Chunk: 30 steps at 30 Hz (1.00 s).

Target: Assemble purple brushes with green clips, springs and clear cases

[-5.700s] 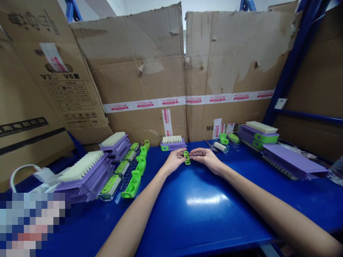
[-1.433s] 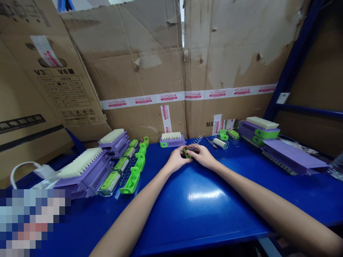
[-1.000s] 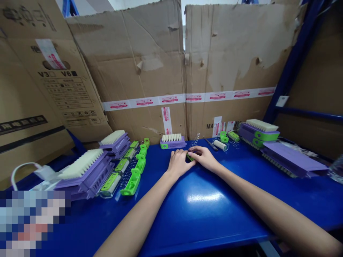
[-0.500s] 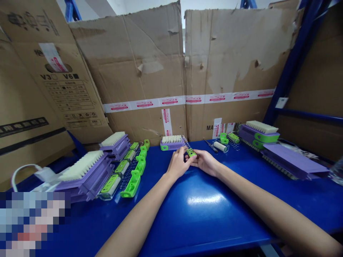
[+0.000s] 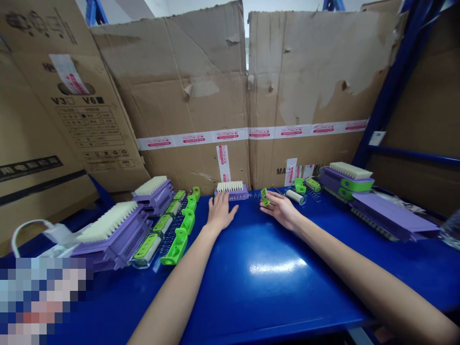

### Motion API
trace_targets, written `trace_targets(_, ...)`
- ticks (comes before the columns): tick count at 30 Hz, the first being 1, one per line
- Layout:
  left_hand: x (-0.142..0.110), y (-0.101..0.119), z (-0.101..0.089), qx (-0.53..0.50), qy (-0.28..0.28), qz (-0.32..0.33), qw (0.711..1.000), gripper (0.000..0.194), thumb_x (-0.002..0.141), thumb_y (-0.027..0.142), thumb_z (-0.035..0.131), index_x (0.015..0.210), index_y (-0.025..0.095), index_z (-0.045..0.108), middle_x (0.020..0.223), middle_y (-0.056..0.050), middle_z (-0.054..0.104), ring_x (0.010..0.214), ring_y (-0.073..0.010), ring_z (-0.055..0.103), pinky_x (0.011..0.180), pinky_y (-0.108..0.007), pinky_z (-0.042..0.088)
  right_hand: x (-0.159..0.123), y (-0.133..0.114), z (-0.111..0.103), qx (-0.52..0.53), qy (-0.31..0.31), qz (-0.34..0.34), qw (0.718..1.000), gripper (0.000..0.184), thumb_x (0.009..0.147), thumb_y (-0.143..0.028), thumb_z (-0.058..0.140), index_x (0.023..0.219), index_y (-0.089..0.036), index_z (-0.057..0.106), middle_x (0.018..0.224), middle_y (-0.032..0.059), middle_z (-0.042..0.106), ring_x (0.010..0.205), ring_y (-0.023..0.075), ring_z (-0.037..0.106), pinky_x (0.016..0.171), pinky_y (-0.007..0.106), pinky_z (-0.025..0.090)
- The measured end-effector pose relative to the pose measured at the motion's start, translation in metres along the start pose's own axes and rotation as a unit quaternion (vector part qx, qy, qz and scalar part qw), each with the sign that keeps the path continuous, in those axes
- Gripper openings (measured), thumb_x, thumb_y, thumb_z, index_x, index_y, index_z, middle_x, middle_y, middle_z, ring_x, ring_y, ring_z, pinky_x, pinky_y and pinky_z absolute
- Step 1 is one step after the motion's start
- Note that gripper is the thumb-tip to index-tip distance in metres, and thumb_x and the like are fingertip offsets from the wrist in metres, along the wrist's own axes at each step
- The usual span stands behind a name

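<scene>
My right hand [image 5: 282,210] is closed on a small green plastic piece [image 5: 265,197], holding it upright between thumb and fingers. A thin coil spring [image 5: 255,195] runs from that green piece towards a purple brush block with cream bristles [image 5: 230,186] at the cardboard wall. My left hand [image 5: 220,212] lies with fingers spread in front of this block, its fingertips at the block's left front side. Whether they touch it I cannot tell.
At left stand purple brush stacks [image 5: 111,225], a row of green-topped pale blocks [image 5: 148,249], and green end caps [image 5: 176,247] beside springs. At right are a wrapped white cylinder [image 5: 295,196], a green cap [image 5: 300,185] and purple brush parts [image 5: 391,211]. Cardboard [image 5: 194,105] walls the back.
My hands have moved apart. The left hand has let go of the green piece and shifted left, fingers spreading. My right hand has carried the piece slightly right and turned it upright.
</scene>
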State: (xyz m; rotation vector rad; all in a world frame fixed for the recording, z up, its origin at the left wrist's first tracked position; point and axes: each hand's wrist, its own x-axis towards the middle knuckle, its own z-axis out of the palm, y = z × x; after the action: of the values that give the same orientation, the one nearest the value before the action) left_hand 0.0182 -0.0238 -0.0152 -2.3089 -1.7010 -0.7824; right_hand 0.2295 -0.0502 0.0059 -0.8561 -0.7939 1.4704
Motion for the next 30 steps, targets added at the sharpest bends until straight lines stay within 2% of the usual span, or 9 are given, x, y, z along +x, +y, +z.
trace_targets(3, 0.001, -0.005, 0.0, 0.022, -0.024, -0.01, 0.999, 0.052, 0.086, 0.036, 0.048, 0.131, 0.011, 0.039, 0.14, -0.019, 0.041, 0.132, -0.0327, 0.034, 0.108, -0.054, 0.02, 0.002, 0.0, -0.003, -0.001, 0.036, -0.024, 0.999, 0.019, 0.076, -0.019, 0.065, 0.093, -0.019, 0.057, 0.074, 0.0004, 0.063, 0.069, 0.014, 0.064, 0.076, 0.035, 0.056)
trace_targets(5, 0.002, -0.003, -0.001, 0.037, -0.021, -0.001, 0.999, 0.051, 0.085, 0.035, 0.049, 0.13, 0.011, 0.041, 0.137, -0.02, 0.045, 0.129, -0.0329, 0.037, 0.108, -0.053, 0.022, 0.004, 0.0, -0.005, -0.008, 0.066, -0.043, 0.997, 0.021, 0.075, -0.019, 0.066, 0.092, -0.019, 0.055, 0.072, -0.0004, 0.062, 0.067, 0.0135, 0.063, 0.075, 0.035, 0.057)
trace_targets(9, 0.001, 0.001, -0.004, 0.067, -0.001, 0.016, 0.998, 0.05, 0.084, 0.035, 0.05, 0.126, 0.009, 0.044, 0.124, -0.019, 0.053, 0.119, -0.0318, 0.045, 0.103, -0.046, 0.031, 0.009, 0.003, -0.009, -0.035, 0.138, -0.086, 0.986, 0.027, 0.073, -0.021, 0.067, 0.094, -0.02, 0.05, 0.068, -0.002, 0.056, 0.063, 0.0125, 0.06, 0.068, 0.032, 0.059)
trace_targets(12, 0.0, 0.003, -0.006, 0.082, 0.007, 0.02, 0.996, 0.049, 0.083, 0.037, 0.051, 0.124, 0.011, 0.046, 0.119, -0.017, 0.053, 0.112, -0.0306, 0.047, 0.097, -0.042, 0.038, 0.015, 0.006, -0.014, -0.064, 0.189, -0.117, 0.973, 0.03, 0.07, -0.024, 0.068, 0.093, -0.022, 0.049, 0.071, -0.0028, 0.053, 0.063, 0.0123, 0.058, 0.06, 0.03, 0.059)
trace_targets(16, -0.001, 0.004, -0.006, 0.091, 0.01, 0.011, 0.996, 0.045, 0.083, 0.038, 0.051, 0.12, 0.013, 0.049, 0.117, -0.017, 0.051, 0.11, -0.0303, 0.046, 0.091, -0.042, 0.043, 0.019, 0.007, -0.018, -0.096, 0.224, -0.151, 0.958, 0.035, 0.068, -0.032, 0.069, 0.095, -0.024, 0.049, 0.075, -0.0021, 0.052, 0.066, 0.0131, 0.058, 0.056, 0.03, 0.059)
trace_targets(22, -0.003, 0.006, -0.007, 0.087, 0.002, 0.003, 0.996, 0.037, 0.084, 0.038, 0.05, 0.113, 0.015, 0.053, 0.117, -0.016, 0.048, 0.111, -0.0311, 0.044, 0.086, -0.042, 0.048, 0.015, 0.007, -0.013, -0.1, 0.224, -0.12, 0.962, 0.031, 0.068, -0.027, 0.068, 0.092, -0.022, 0.049, 0.071, -0.0032, 0.051, 0.06, 0.0114, 0.057, 0.054, 0.03, 0.06)
trace_targets(30, -0.005, 0.006, -0.008, 0.069, 0.011, 0.028, 0.997, 0.035, 0.084, 0.042, 0.052, 0.11, 0.02, 0.056, 0.114, -0.013, 0.048, 0.11, -0.0288, 0.044, 0.081, -0.038, 0.05, 0.013, 0.014, -0.013, -0.088, 0.162, -0.069, 0.98, 0.032, 0.07, -0.019, 0.069, 0.094, -0.02, 0.048, 0.062, -0.0036, 0.054, 0.06, 0.0123, 0.061, 0.068, 0.034, 0.061)
